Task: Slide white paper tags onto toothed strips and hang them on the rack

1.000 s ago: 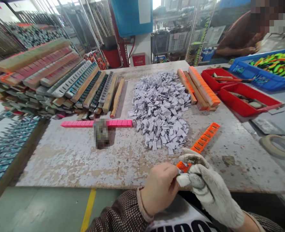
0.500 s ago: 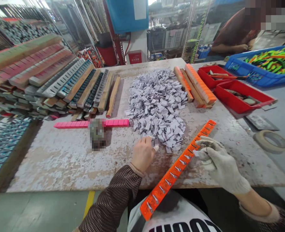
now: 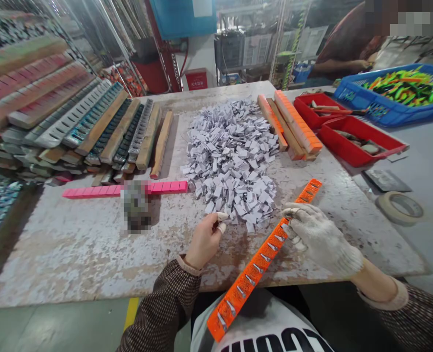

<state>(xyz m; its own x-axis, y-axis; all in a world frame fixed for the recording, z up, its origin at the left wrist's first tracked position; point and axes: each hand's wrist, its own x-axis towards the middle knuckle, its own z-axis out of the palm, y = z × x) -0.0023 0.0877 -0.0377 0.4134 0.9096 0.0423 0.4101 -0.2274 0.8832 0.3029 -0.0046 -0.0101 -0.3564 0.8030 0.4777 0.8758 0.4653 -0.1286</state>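
Note:
An orange strip slants up from my lap over the table edge, with a row of small silver pointed pieces standing along its lower part. My right hand, in a whitish knit glove, is closed at the strip's upper half. A small pale tag shows at its fingertips, partly covered by the glove. My left hand, bare apart from white covers on the thumb and a finger, is pinched at the near edge of a heap of small white tags. What lies between those fingertips is too small to make out.
Stacked slotted bars and wooden strips fill the left side. A pink bar lies nearer. Orange blocks, red trays, a blue basket and a tape roll are to the right. Another person's arm is behind.
My right hand has moved up against the strip, bringing the small tag to it. My left hand has turned from reaching over the heap's edge to a pinch there. The view has shifted slightly.

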